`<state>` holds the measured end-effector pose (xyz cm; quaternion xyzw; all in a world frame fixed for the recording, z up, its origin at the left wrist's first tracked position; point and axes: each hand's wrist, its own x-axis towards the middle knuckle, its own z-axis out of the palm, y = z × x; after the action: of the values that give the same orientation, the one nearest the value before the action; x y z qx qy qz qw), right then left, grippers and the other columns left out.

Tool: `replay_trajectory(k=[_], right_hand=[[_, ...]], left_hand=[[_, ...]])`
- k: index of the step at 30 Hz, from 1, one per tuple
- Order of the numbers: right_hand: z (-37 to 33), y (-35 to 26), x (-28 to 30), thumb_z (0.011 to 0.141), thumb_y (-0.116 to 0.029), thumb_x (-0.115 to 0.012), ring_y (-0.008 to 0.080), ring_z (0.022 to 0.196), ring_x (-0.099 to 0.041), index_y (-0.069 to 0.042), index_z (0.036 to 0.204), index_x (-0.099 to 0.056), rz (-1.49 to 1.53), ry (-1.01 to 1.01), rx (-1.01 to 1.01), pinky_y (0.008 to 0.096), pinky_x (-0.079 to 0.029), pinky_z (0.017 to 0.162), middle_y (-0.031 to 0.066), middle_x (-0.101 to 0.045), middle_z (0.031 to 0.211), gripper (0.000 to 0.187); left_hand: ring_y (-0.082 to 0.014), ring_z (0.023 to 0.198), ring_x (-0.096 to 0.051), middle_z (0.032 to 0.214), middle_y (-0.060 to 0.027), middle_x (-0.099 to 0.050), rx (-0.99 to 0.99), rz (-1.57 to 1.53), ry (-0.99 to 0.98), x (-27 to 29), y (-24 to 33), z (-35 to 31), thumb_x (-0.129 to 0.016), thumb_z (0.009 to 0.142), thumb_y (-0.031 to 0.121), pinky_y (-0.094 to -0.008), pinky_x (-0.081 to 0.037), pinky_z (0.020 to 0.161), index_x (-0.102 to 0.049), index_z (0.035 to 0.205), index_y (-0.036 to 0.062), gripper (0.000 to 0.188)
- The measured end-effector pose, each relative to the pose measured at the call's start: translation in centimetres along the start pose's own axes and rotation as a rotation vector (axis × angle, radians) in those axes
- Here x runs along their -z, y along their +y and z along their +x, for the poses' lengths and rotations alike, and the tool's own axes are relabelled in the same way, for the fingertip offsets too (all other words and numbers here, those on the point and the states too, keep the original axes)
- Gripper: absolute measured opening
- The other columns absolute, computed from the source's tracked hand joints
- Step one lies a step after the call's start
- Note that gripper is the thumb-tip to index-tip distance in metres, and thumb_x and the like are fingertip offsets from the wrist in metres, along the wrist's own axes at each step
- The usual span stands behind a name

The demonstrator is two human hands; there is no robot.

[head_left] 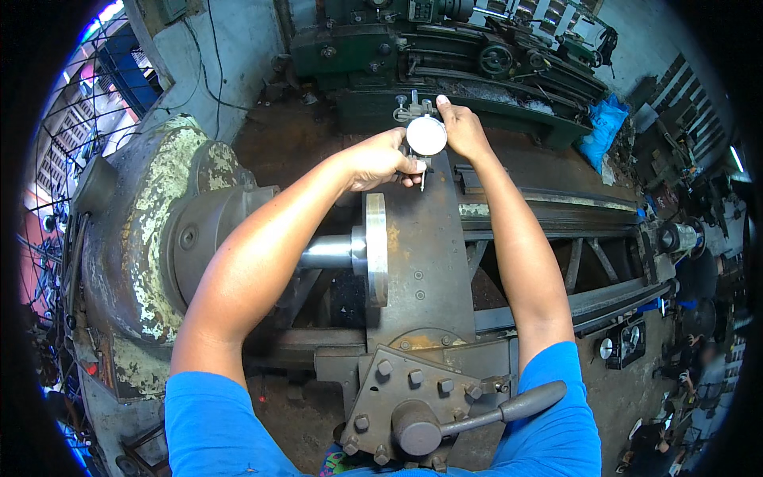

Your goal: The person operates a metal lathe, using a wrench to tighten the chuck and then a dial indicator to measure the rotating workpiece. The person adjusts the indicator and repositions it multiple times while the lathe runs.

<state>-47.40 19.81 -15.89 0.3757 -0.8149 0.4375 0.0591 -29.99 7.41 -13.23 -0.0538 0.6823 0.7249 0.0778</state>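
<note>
1. Head view looks down on an old lathe; the left hand (381, 159) has its fingers curled about the lower left side of a round dial gauge (427, 135), thumb and fingers pinching near its stem; the right hand (463, 131) lies against the gauge's right side, fingers pressed together and pointing to the far side; whether it grips or only steadies cannot be told.
2. The gauge sits at the far end of the grey carriage plate (421, 238), just beyond the steel disc (376, 248), which stands upright on a bright shaft (327, 251) coming out of the chuck (207, 238) at the left.
3. Likely slip: both hands crowd one small instrument; a loose pinch could let it tip off the plate's far edge toward the bed; a knock to the stem would probably spoil its reading.
4. The left forearm passes directly over the shaft and close to the disc's rim; should the spindle turn, the arm or the blue sleeve (214, 413) could be caught; this is a judgement from position alone.
5. The tool post lever (509, 409) juts out at the near right, close to the person's body; leaning in could nudge it.
6. Rust and flaking paint on the headstock (151, 207) suggest grit; dirt under the gauge's base could leave it rocking.
</note>
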Motion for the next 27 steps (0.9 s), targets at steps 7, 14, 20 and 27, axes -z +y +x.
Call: replay_trajectory(k=[7, 14, 20, 27], right_hand=[[-0.2, 0.0, -0.8, 0.104, -0.052, -0.034, 0.0498, 0.090, -0.063, 0.003, 0.085, -0.067, 0.048, 0.014, 0.011, 0.0510, -0.049, 0.079, 0.0303, -0.065, 0.086, 0.066], [0.5, 1.5, -2.5, 0.103, -0.051, -0.035, 0.0483, 0.075, -0.063, 0.007, 0.076, -0.062, 0.124, 0.100, 0.032, 0.0498, -0.047, 0.070, 0.0300, -0.061, 0.071, 0.070], [0.6, 1.2, -2.4, 0.101, -0.054, -0.045, 0.0238, 0.054, -0.058, 0.005, 0.065, -0.059, 0.497, -0.028, -0.252, 0.0403, -0.045, 0.053, 0.0163, -0.055, 0.053, 0.070], [-3.4, -0.3, 0.8, 0.102, -0.052, -0.048, 0.0117, 0.056, -0.060, -0.004, 0.085, -0.062, 0.804, -0.139, -0.406, 0.0239, -0.048, 0.048, 0.0052, -0.062, 0.071, 0.052]], left_hand=[[-0.0165, 0.085, -0.062, 0.097, -0.0104, -0.061, 0.016, 0.064, 0.038, 0.0, -0.3, 0.2, -0.064, 0.089, -0.003, -0.0302, -0.053, 0.075, -0.044, 0.130, -0.0013, 0.046], [-0.0161, 0.086, -0.061, 0.097, -0.0098, -0.061, 0.022, 0.074, 0.042, 0.0, -0.4, 0.3, -0.065, 0.088, -0.003, -0.0301, -0.052, 0.075, -0.044, 0.129, -0.0015, 0.046], [-0.0158, 0.087, -0.061, 0.098, -0.0090, -0.062, 0.015, 0.038, 0.037, 0.0, -0.3, 0.1, -0.066, 0.089, -0.001, -0.0305, -0.051, 0.077, -0.045, 0.128, -0.0007, 0.045], [-0.0165, 0.086, -0.064, 0.099, -0.0098, -0.065, 0.125, 0.151, 0.037, 0.9, 1.2, -0.6, -0.071, 0.089, 0.009, -0.0303, -0.052, 0.076, -0.047, 0.132, -0.0022, 0.050]])
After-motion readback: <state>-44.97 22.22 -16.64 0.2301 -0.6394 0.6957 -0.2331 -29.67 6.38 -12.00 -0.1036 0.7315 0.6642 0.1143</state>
